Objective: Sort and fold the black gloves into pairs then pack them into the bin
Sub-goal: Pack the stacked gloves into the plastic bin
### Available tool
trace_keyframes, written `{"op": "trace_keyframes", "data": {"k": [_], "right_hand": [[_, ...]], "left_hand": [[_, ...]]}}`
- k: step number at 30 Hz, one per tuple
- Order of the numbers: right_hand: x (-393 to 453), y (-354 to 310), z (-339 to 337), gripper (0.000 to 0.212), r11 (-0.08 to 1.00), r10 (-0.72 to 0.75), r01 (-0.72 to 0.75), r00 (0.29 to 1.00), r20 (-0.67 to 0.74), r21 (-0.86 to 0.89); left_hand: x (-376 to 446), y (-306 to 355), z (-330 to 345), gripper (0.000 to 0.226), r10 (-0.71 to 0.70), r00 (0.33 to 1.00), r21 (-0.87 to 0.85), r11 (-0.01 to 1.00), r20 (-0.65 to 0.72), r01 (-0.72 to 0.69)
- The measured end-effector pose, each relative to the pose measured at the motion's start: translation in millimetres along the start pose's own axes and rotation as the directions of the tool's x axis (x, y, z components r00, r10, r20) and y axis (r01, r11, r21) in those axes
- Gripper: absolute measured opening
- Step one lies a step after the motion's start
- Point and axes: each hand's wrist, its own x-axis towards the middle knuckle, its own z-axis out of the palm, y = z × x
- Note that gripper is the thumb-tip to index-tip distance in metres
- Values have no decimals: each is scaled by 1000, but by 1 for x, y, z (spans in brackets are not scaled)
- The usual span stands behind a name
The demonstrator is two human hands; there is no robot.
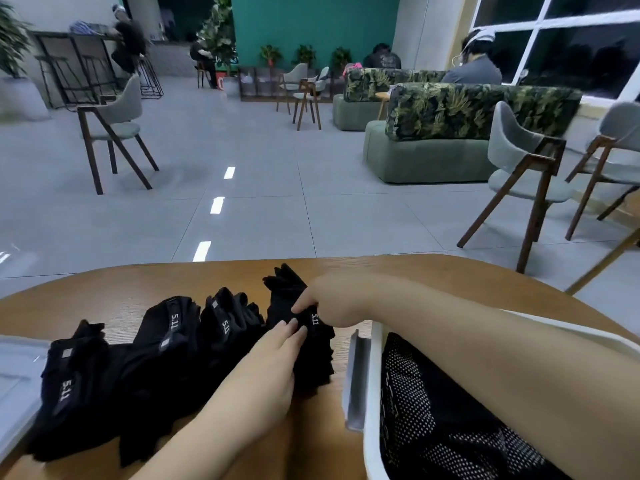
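On the wooden counter (138,282), a black glove (294,306) with white "5.11" lettering lies lengthwise, fingertips pointing away; right hand (322,303) fingers pinch its cuff, left hand (277,358) fingers rest flat, together.

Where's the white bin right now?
In the head view the white bin sits at the lower right on the wooden table, just right of the glove both hands are working, with the right forearm reaching across its top.

Black gloves (180,358) with white lettering, brown woodgrain table (398,271), white bin (372,410), leaf-patterned green sofas (485,112), teal wall (311,22)
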Motion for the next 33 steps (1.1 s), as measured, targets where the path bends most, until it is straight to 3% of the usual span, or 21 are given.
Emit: {"op": "trace_keyframes", "data": {"k": [4, 8, 12, 19, 24, 27, 33], "right_hand": [[7, -1, 2, 67, 997, 6, 5, 989, 146, -73], [12, 2, 2, 64, 990, 31, -4, 981, 191, -140], [10, 2, -1, 64, 987, 41, -5, 974, 222, -158], [4, 1, -6, 62, 991, 58, -29, 974, 220, -132], [3, 8, -12, 46, 995, 100, -95, 984, 149, -40], [2, 16, -17, 48, 994, 107, -107, 988, 112, -8], [2, 30, -11, 52, 997, 83, -81, 989, 121, -18]], "left_hand": [[-5, -1, 14, 58, -81, 997, -288, 955, 1, 78], [-15, -2, 26, 64, -175, 984, -451, 880, -22, 147], [-20, 1, 30, 67, -213, 976, -583, 787, 46, 200], [-13, 3, 36, 67, -205, 977, -686, 703, 57, 187], [-3, 10, 36, 65, -195, 980, -729, 664, 42, 163], [3, 17, 34, 60, -168, 984, -761, 632, 50, 147], [18, 13, 36, 48, -332, 942, -899, 397, 46, 184]]}}
